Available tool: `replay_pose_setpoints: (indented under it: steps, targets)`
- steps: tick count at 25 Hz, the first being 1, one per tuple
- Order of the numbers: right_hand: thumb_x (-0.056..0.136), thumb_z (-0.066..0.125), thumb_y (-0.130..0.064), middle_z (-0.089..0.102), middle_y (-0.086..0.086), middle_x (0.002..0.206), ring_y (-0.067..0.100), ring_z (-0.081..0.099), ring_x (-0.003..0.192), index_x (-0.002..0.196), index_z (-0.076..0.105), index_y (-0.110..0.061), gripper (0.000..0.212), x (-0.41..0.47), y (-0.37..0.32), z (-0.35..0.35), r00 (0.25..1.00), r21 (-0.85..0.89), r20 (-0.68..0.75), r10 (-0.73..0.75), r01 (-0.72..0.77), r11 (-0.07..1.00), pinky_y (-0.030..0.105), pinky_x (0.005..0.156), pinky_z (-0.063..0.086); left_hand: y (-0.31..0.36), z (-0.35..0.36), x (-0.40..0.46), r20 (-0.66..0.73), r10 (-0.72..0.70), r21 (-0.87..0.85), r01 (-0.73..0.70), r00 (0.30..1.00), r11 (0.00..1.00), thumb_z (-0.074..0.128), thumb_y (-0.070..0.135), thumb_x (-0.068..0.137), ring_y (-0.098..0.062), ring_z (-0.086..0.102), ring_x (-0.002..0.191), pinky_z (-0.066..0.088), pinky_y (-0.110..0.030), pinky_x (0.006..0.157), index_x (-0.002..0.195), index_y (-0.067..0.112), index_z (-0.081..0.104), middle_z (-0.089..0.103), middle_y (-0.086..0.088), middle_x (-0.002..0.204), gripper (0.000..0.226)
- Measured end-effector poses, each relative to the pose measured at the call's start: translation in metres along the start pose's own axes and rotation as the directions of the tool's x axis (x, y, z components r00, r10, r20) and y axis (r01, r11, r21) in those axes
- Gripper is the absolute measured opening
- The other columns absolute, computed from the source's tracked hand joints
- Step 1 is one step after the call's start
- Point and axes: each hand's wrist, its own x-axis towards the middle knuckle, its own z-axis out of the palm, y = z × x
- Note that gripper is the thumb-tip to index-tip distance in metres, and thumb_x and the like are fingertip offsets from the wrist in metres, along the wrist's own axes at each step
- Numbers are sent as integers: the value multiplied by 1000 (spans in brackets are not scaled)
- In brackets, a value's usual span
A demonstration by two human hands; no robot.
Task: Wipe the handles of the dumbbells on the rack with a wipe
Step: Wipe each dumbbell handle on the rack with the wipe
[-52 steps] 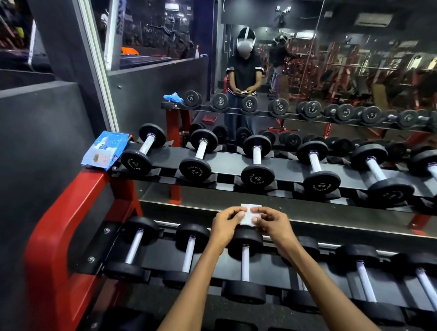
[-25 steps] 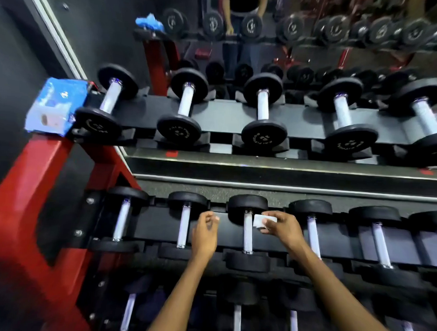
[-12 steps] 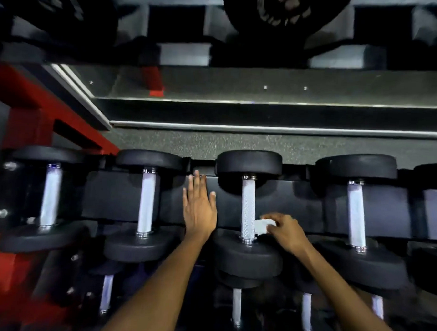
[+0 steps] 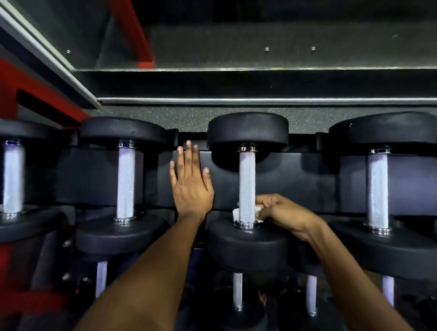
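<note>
Knurled dumbbell handle [image 4: 246,186], crumpled wipe [image 4: 236,212], right hand [image 4: 282,212]

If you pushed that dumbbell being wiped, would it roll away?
Probably not: the dumbbell sits in the rack, likely cradled. Its thick black ends suggest it's heavy. The knurled handle should grip well under the wipe in the right hand.

Handle [image 4: 246,186]: knurled metal, rough. Weight heads [image 4: 244,245]: matt black, probably rubber. Wipe [image 4: 235,212]: white, maybe paper.
</note>
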Motion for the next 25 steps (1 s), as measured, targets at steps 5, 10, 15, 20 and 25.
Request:
replay_pose_setpoints:
  steps: [5,10,15,20,25]
  targets:
    - [80,46,10,72,8,92,10,58,79,97,71,-7,34,-4,-6,2,999,-179,-52,-11,1,984,25,74,43,1,-1,3,-10,2,-12,-2,1000,1000,23,33,97,-19,10,149,1,-37,120,151,10,27,17,-2,161,59]
    - [83,54,-4,72,7,91,17,63,83,91,70,-8,18,-8,-4,10,988,-337,-142,-57,6,941,29,75,47,2,-3,0,-21,12,-13,-12,1000,1000,20,33,97,-18,8,149,-1,-36,120,152,11,25,15,-2,162,60]
    - [76,77,-23,67,7,76,13,57,67,82,70,-6,20,-18,-18,19,981,-323,-176,-85,24,946,29,70,46,3,-4,-1,-31,9,-22,-9,999,1000,18,34,97,-18,8,149,-1,-36,120,152,11,25,16,-2,162,60]
    - [92,47,-1,58,18,116,32,57,108,115,56,0,25,-32,-64,61,928,-812,-321,-188,-168,559,34,82,45,2,-3,-1,-29,12,-35,-13,1000,999,17,35,96,-19,8,150,-1,-36,120,152,12,23,15,-2,162,62]
    - [96,42,-2,50,20,132,32,54,116,136,37,3,41,0,-88,77,965,-960,62,-256,127,248,37,89,43,0,-1,2,-11,15,-34,-15,1000,999,13,39,92,-18,9,149,-4,-34,118,153,13,22,15,-1,161,67]
